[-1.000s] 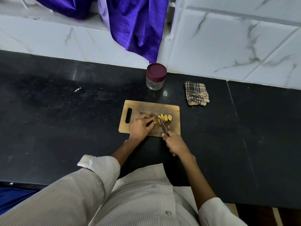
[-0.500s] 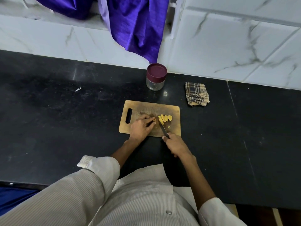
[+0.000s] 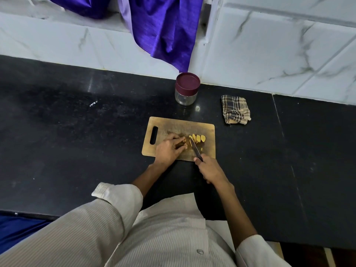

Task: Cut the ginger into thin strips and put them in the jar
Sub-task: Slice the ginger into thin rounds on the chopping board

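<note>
A wooden cutting board [image 3: 209, 132] lies on the black counter. Several yellow ginger slices [image 3: 198, 139] stand in a row near its middle. My left hand [image 3: 168, 149] pinches the uncut ginger piece [image 3: 184, 142], mostly hidden under my fingertips. My right hand [image 3: 211, 169] grips the handle of a knife [image 3: 195, 148], whose blade runs up to the cut face of the ginger. A glass jar [image 3: 186, 94] with a maroon lid stands closed behind the board, near the wall.
A folded checked cloth [image 3: 235, 112] lies to the right of the jar. A purple curtain [image 3: 163, 29] hangs over the marble wall behind. The black counter [image 3: 77, 141] stretches wide to both sides.
The knife has shifted slightly left along the ginger, and another slice has joined the row. My left hand has drawn back a little on the piece.
</note>
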### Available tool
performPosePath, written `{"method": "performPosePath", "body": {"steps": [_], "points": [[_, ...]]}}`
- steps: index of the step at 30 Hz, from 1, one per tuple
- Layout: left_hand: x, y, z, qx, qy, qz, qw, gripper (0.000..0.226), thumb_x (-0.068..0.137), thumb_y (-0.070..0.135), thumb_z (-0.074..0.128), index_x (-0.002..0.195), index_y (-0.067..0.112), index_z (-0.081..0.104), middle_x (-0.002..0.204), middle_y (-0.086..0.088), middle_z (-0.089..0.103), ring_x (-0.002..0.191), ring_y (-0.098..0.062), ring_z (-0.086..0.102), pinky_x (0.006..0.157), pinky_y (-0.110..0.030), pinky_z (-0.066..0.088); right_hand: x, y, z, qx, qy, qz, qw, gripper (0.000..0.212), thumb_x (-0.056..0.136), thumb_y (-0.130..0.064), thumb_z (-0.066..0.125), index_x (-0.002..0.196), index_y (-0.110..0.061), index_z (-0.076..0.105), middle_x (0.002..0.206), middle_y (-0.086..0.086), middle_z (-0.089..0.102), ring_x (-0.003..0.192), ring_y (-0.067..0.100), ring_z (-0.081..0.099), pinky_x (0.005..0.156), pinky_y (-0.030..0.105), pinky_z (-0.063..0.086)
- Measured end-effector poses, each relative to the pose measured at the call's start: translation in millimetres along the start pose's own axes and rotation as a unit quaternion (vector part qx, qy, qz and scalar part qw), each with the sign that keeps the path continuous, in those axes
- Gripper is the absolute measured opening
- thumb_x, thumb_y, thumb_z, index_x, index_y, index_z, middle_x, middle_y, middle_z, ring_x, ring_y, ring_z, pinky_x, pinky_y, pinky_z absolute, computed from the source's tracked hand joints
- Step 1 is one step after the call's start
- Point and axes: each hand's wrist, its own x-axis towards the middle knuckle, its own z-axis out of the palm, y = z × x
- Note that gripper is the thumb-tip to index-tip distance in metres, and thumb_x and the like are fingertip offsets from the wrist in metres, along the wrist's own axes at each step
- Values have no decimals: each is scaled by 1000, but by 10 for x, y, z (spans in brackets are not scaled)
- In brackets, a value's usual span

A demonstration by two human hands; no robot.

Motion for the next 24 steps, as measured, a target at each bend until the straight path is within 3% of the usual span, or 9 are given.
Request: {"method": "performPosePath", "body": {"steps": [7, 13, 16, 20, 24], "points": [[-8, 29, -19, -2, -5, -14, 1000, 49, 83, 36, 71, 128, 21, 60, 118, 4, 57, 86, -11, 55, 71, -24, 45, 5, 6, -13, 10, -2, -7, 1000, 18, 104, -38, 43, 111, -23, 52, 90, 2, 54, 70, 12, 51, 59, 30, 42], [13, 22, -63, -45, -7, -34, 998, 47, 85, 45, 66, 127, 24, 60, 120, 2, 57, 83, -14, 60, 73, -34, 53, 8, 20, -13, 3, 10, -9, 1000, 22, 104, -38, 43, 116, -22, 52, 91, 2, 54, 72, 12, 50, 68, 34, 45], [41, 31, -88, -48, -11, -35, 998, 41, 88, 43, 62, 123, 22, 61, 119, 2, 58, 84, -12, 59, 77, -36, 53, 19, 21, -11, 1, 16, -7, 1000, 27, 104, -39, 43, 123, -21, 51, 93, 2, 54, 72, 11, 50, 68, 34, 45], [141, 102, -92, -20, -20, -44, 999, 30, 93, 37, 58, 119, 23, 64, 121, 0, 60, 102, -14, 60, 87, -36, 52, -7, 15, -14, -7, 16, -7, 1000, 27, 104, -38, 43, 123, -20, 51, 97, 4, 56, 75, 13, 52, 65, 33, 47], [245, 128, -96, -9, -30, -77, 997, 20, 93, 29, 60, 111, 24, 67, 109, 3, 68, 95, -11, 63, 85, -36, 54, -51, 16, -15, -23, 27, -13, 999, 24, 104, -37, 43, 119, -20, 51, 103, 9, 59, 85, 23, 59, 68, 36, 53]]}}
